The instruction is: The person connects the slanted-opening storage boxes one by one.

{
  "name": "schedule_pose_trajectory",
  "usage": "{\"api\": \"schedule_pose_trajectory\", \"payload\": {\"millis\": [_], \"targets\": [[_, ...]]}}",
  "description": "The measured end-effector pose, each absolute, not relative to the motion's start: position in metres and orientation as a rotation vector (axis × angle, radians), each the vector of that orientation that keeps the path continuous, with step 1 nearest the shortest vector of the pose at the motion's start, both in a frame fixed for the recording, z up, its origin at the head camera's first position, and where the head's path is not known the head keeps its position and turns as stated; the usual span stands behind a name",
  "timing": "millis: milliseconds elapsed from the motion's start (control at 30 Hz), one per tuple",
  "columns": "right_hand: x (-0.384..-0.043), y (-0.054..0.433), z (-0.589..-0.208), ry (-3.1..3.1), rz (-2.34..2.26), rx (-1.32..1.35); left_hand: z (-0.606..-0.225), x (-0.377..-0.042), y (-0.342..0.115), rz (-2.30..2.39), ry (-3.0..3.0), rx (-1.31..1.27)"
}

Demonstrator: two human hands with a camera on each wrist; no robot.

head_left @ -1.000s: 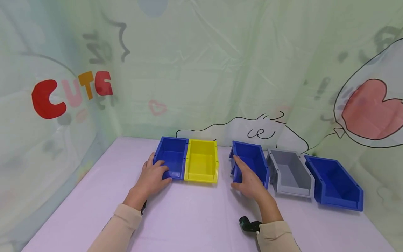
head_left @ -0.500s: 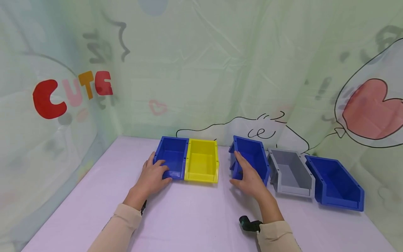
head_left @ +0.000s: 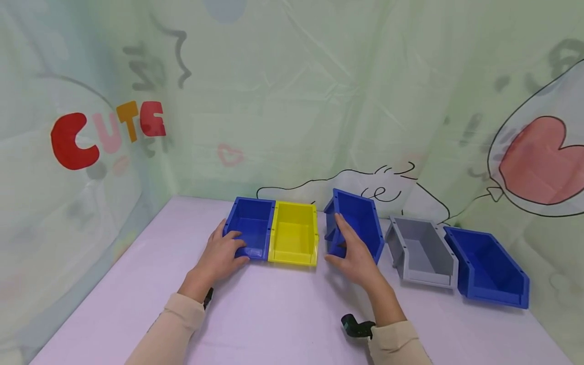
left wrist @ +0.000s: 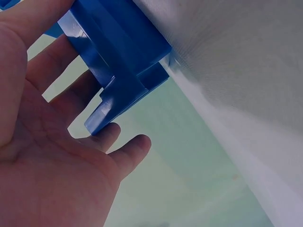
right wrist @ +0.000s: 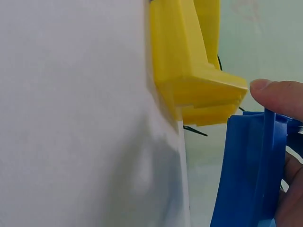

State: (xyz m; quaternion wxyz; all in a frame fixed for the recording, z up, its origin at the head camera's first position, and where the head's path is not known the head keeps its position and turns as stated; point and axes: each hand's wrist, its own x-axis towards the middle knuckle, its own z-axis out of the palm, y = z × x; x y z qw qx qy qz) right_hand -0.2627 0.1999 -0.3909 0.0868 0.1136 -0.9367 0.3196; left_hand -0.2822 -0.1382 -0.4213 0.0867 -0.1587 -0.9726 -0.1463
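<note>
My left hand point(head_left: 220, 253) grips a blue storage bin point(head_left: 251, 228) at its left side and front, fingers over the rim. This bin stands flush against a yellow bin point(head_left: 293, 230). To their right, my right hand point(head_left: 359, 258) holds a second blue bin point(head_left: 359, 215) by its left wall and front. That bin is raised off the table and tilted, a gap away from the yellow bin. In the right wrist view, the thumb lies over the edge of the held blue bin point(right wrist: 246, 170), beside the yellow bin point(right wrist: 175, 47). Some right fingers are hidden behind the bin.
A grey bin point(head_left: 424, 253) and another blue bin point(head_left: 490, 271) stand side by side on the right of the white-covered table point(head_left: 274, 314). A printed curtain point(head_left: 274, 116) hangs behind and along the left. A black device point(head_left: 356, 326) sits at my right wrist.
The blue bin in my right hand has risen and shifted left, toward the yellow bin and away from the grey one. My left hand stays on its bin.
</note>
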Motion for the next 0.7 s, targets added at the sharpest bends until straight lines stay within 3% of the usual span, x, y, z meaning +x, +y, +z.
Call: {"api": "schedule_pose_trajectory", "payload": {"millis": [700], "targets": [[-0.262,0.185,-0.397,-2.754,0.955,0.353,-0.421,-0.282,-0.138,-0.423,-2.897,-0.477]]}}
